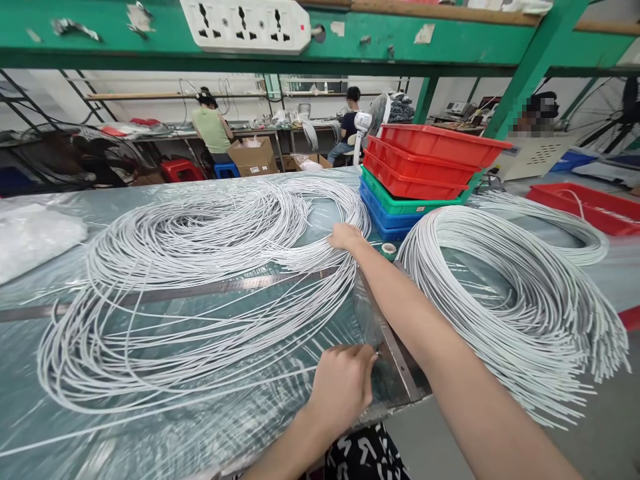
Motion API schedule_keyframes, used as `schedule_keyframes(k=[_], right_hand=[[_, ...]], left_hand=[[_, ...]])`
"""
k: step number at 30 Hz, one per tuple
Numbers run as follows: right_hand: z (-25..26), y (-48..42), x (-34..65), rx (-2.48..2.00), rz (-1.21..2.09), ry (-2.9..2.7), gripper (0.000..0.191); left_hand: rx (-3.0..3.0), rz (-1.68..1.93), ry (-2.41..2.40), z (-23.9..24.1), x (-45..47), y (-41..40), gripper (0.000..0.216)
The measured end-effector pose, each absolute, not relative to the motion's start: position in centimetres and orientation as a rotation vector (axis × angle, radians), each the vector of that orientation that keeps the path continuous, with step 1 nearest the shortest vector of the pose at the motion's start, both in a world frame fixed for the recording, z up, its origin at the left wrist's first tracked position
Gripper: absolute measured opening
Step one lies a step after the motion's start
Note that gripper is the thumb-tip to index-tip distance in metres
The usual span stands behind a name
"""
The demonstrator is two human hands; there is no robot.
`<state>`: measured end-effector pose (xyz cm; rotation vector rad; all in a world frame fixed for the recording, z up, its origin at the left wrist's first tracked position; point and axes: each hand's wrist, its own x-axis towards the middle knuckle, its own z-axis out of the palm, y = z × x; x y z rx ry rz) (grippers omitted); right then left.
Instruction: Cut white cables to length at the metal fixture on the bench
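Note:
A large loose coil of white cable (200, 267) lies spread on the plastic-covered table (30, 347). My right hand (344, 237) reaches far forward and closes on strands at the coil's right edge. My left hand (343, 387) is near the table's front edge, fingers curled in a pinch on cable ends beside a metal rail (395, 347); what it pinches is mostly hidden. A second bundle of cut white cables (505, 293) lies to the right of my right arm. A long steel ruler (200, 288) runs across the table under the coil.
Stacked red, green and blue plastic trays (425, 177) stand behind the right bundle, a roll of tape (389, 249) in front of them. A red tray (590, 207) sits far right. A white bag (35, 237) lies left. A power strip (247, 25) hangs overhead. People sit working behind.

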<state>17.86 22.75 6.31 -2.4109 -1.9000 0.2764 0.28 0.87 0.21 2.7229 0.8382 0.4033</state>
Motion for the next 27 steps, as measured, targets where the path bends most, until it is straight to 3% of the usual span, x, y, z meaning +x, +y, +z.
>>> schedule_keyframes(k=[22, 27], right_hand=[[6.2, 22.8, 17.6, -2.380, 0.280, -1.923, 0.036], [6.5, 22.1, 17.3, -2.310, 0.197, -1.929, 0.030]], left_hand=[[2.680, 0.357, 0.837, 0.2, 0.4, 1.1, 0.029], [2.639, 0.324, 0.686, 2.3, -0.9, 1.1, 0.029]])
